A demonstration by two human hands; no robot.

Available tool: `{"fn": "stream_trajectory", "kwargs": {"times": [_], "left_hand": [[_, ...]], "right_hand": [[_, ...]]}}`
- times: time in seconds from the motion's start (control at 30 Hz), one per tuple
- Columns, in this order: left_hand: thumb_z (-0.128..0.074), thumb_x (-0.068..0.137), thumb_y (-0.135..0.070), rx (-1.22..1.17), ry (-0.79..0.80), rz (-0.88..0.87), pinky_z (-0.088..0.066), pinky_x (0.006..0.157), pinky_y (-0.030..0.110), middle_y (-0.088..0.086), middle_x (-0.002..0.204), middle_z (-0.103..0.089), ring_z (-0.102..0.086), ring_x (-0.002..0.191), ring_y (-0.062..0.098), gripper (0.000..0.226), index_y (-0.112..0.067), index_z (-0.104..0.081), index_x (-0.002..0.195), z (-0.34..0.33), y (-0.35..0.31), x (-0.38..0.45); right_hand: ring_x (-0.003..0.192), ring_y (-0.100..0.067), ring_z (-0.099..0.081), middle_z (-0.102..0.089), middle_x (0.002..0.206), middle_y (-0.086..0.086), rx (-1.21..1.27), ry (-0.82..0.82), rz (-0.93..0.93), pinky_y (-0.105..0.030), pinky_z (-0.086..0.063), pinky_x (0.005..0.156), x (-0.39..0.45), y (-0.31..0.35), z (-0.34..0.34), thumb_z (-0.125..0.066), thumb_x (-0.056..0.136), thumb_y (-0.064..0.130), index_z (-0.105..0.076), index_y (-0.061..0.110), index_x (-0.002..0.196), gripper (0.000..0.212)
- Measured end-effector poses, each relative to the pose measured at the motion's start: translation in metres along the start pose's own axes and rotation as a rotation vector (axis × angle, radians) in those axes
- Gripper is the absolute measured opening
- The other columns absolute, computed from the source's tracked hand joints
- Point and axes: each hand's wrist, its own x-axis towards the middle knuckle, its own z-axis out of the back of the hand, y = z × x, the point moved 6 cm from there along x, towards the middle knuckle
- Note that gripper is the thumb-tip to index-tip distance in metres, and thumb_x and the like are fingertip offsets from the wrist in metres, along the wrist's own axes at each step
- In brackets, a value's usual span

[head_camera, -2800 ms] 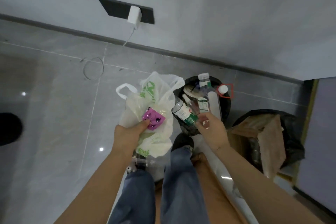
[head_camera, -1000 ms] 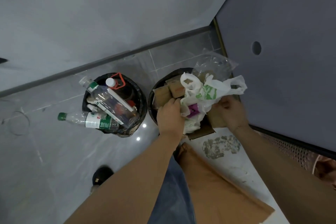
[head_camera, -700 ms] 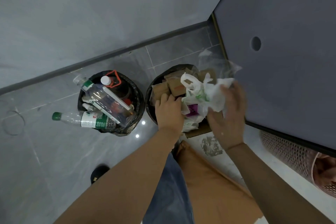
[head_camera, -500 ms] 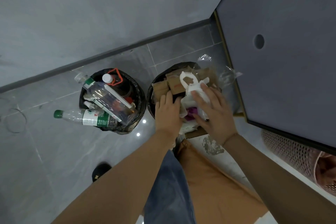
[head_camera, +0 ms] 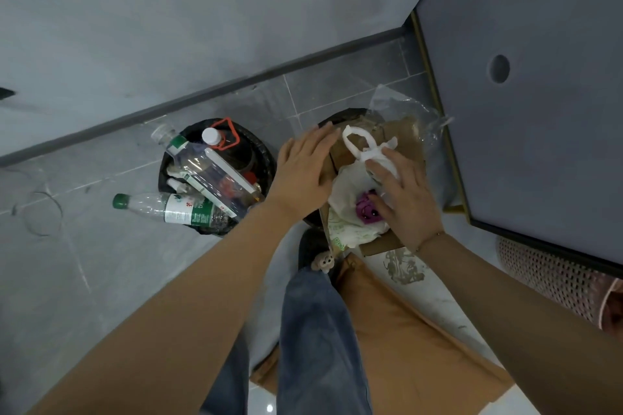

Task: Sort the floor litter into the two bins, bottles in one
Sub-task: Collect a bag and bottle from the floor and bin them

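Two round black bins stand by the wall. The left bin point(head_camera: 266, 158) is full of plastic bottles; a green-capped bottle point(head_camera: 168, 209) sticks out over its rim. The right bin point(head_camera: 340, 114) holds cardboard pieces point(head_camera: 401, 135), a clear plastic wrapper point(head_camera: 408, 111) and a white plastic bag point(head_camera: 350, 185) with a purple item point(head_camera: 367, 210) in it. My right hand point(head_camera: 404, 195) presses flat on the bag with straight fingers. My left hand point(head_camera: 303, 168) lies flat over the cardboard at the bin's left side, holding nothing.
A dark panel point(head_camera: 539, 94) with a gold edge rises right of the bins. A pink mesh basket point(head_camera: 556, 276) stands at the right. Brown cardboard point(head_camera: 421, 347) lies on the floor by my leg. A wire loop point(head_camera: 43, 212) lies at the left.
The bag went from held over the right bin to lying in it. My left hand let go of it and opened flat; my right hand pushed it down.
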Motion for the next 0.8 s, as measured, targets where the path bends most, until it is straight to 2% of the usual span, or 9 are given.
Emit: {"fn": "stream_trajectory", "kwargs": {"times": [0.1, 0.2, 0.33, 0.4, 0.53, 0.63, 0.67, 0.73, 0.8], "left_hand": [[-0.059, 0.087, -0.035, 0.176, 0.134, -0.002, -0.003, 0.117, 0.045, -0.004, 0.158, -0.022, -0.013, 0.146, 0.016, 0.075, -0.024, -0.022, 0.151, -0.01, -0.001, 0.02], [-0.061, 0.083, -0.04, 0.359, 0.138, -0.067, -0.003, 0.118, 0.049, -0.004, 0.157, -0.022, -0.017, 0.145, 0.018, 0.084, -0.025, -0.016, 0.152, -0.012, -0.012, 0.031], [-0.059, 0.083, -0.031, 0.318, 0.063, -0.149, -0.023, 0.111, 0.042, 0.001, 0.148, -0.039, -0.038, 0.134, 0.024, 0.074, -0.024, -0.027, 0.149, -0.017, -0.03, 0.041], [-0.058, 0.086, -0.029, 0.259, 0.048, -0.145, -0.03, 0.108, 0.041, 0.006, 0.145, -0.043, -0.042, 0.13, 0.027, 0.069, -0.022, -0.029, 0.149, -0.018, -0.029, 0.043], [-0.047, 0.092, -0.035, 0.181, 0.057, -0.299, -0.042, 0.101, 0.044, 0.017, 0.142, -0.047, -0.05, 0.124, 0.034, 0.061, -0.01, -0.036, 0.146, -0.017, -0.024, 0.034], [-0.04, 0.1, -0.029, 0.069, 0.019, -0.268, -0.047, 0.094, 0.032, 0.012, 0.137, -0.052, -0.059, 0.113, 0.026, 0.044, -0.01, -0.048, 0.138, 0.0, -0.004, 0.027], [-0.042, 0.101, -0.026, 0.009, 0.009, -0.212, -0.047, 0.092, 0.028, 0.011, 0.131, -0.057, -0.062, 0.107, 0.025, 0.038, -0.01, -0.053, 0.133, 0.006, 0.002, 0.026], [-0.045, 0.101, -0.024, -0.116, 0.007, -0.088, -0.046, 0.079, 0.023, 0.011, 0.103, -0.067, -0.064, 0.088, 0.023, 0.029, -0.006, -0.061, 0.117, 0.014, 0.01, 0.026], [-0.046, 0.1, -0.024, -0.191, 0.039, 0.0, -0.041, 0.064, 0.021, 0.012, 0.08, -0.063, -0.058, 0.068, 0.019, 0.026, -0.002, -0.059, 0.102, 0.016, 0.013, 0.029]], "right_hand": [[0.132, -0.028, -0.033, -0.029, 0.146, -0.009, 0.067, -0.031, -0.097, -0.04, -0.035, 0.11, -0.007, -0.006, 0.005, -0.07, 0.082, 0.014, -0.043, 0.019, 0.137, 0.061], [0.133, -0.026, -0.032, -0.029, 0.143, -0.007, 0.096, -0.087, -0.194, -0.032, -0.029, 0.11, -0.015, -0.008, 0.007, -0.073, 0.078, 0.014, -0.041, 0.02, 0.135, 0.066], [0.128, -0.031, -0.035, -0.032, 0.139, -0.011, 0.153, -0.156, -0.287, -0.046, -0.04, 0.105, -0.026, -0.01, 0.002, -0.074, 0.076, 0.008, -0.039, 0.019, 0.132, 0.067], [0.126, -0.032, -0.036, -0.032, 0.137, -0.012, 0.156, -0.176, -0.301, -0.047, -0.042, 0.102, -0.027, -0.01, 0.001, -0.073, 0.076, 0.007, -0.038, 0.019, 0.132, 0.067], [0.124, -0.031, -0.034, -0.029, 0.134, -0.007, 0.153, -0.164, -0.206, -0.045, -0.041, 0.104, -0.022, -0.007, 0.002, -0.07, 0.076, 0.002, -0.037, 0.021, 0.131, 0.067], [0.121, -0.03, -0.037, -0.033, 0.133, -0.008, 0.142, -0.086, -0.131, -0.042, -0.042, 0.102, -0.014, -0.005, 0.001, -0.068, 0.075, 0.001, -0.039, 0.023, 0.131, 0.067], [0.119, -0.03, -0.038, -0.035, 0.133, -0.01, 0.12, -0.059, -0.1, -0.042, -0.044, 0.1, -0.01, -0.002, 0.0, -0.069, 0.075, 0.001, -0.041, 0.022, 0.133, 0.068], [0.114, -0.028, -0.042, -0.043, 0.133, -0.01, 0.026, 0.013, 0.032, -0.041, -0.048, 0.096, -0.004, 0.009, -0.007, -0.072, 0.07, -0.003, -0.048, 0.02, 0.132, 0.071], [0.116, -0.028, -0.044, -0.049, 0.135, -0.011, -0.07, 0.135, 0.205, -0.04, -0.048, 0.098, 0.002, 0.023, -0.018, -0.071, 0.063, -0.006, -0.053, 0.015, 0.131, 0.073]]}}
